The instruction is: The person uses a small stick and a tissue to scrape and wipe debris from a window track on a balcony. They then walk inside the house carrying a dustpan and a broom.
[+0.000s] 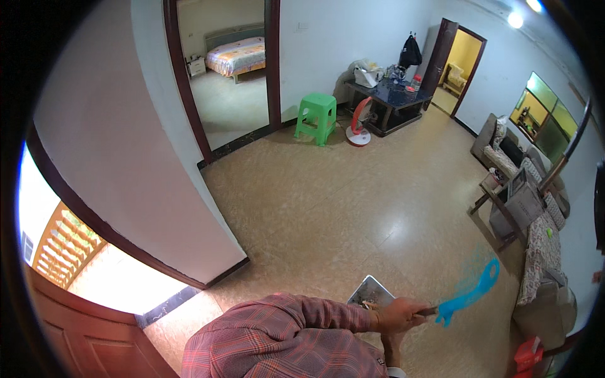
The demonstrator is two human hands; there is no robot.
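Observation:
My left hand (401,315), at the end of a plaid sleeve (338,315), is closed around a short dark handle (429,311). Beyond the fingers extends a bright blue brush or broom head (468,296), with a loop at its far end and thin bristles fanning over the floor. Partly behind the left forearm is a metal dustpan (373,288) with debris in it; its handle is hidden. Below the left hand a bare right forearm (392,348) rises from the bottom edge. The right hand itself is hidden, so its grip does not show.
A green plastic stool (317,115) and a red-and-white fan (359,130) stand by a dark low table (392,92). Sofas (543,250) and a cardboard box (520,203) line the right side. At left are a wall corner (236,260) and a wooden door (90,330).

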